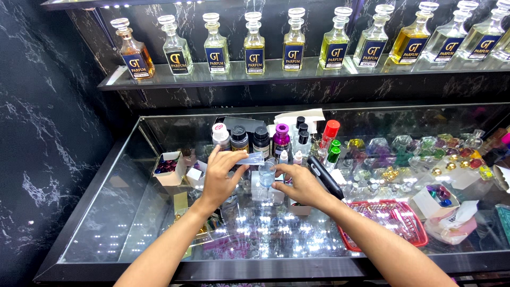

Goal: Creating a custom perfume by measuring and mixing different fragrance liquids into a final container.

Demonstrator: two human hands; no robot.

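Observation:
My left hand [220, 175] holds a small clear measuring tube [249, 158] tilted on its side, its mouth over a small clear bottle [266, 175] with pale blue liquid. My right hand [300, 183] grips that small bottle from the right, keeping it upright on the glass counter [106, 212]. Both hands meet near the middle of the counter, just in front of a row of capped bottles.
Dark and white capped bottles [239, 138], a purple bottle [281, 139] and a red-capped one [329, 133] stand behind my hands. A black device [324, 175] lies at my right wrist, a red basket [393, 220] further right. Tall perfume decanters [254, 45] line the upper shelf.

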